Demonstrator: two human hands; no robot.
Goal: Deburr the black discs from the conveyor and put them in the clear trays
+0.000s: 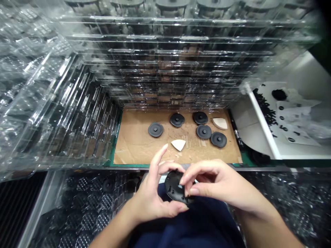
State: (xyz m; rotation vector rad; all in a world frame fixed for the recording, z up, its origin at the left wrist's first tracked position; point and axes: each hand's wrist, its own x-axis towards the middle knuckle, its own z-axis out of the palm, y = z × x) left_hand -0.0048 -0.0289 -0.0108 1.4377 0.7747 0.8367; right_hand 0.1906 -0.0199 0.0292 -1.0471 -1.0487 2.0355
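Bench edge [124, 168], a black disc [172, 184] held up just before it.
Left hand [153, 194] grips its rim; right hand [212, 177] pinches narrowly at its face, on what I cannot tell. Beyond, five dark discs [155, 130] and two pale wedges [178, 144] lie on cardboard [129, 137]; farther, clear trays [176, 72] stand stacked.

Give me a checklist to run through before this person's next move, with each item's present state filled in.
1. Black disc held: ok, the left hand grips it by the rim.
2. Right hand at the disc: ok, thumb and fingers reach over its face.
3. Small part pinched in the right hand: cannot tell, the fingers hide it.
4. Cardboard free of crumbs: not ok, light bits lie near the closer white piece.
5. Small black parts stocked: ok, a heap lies in the white bin at right.
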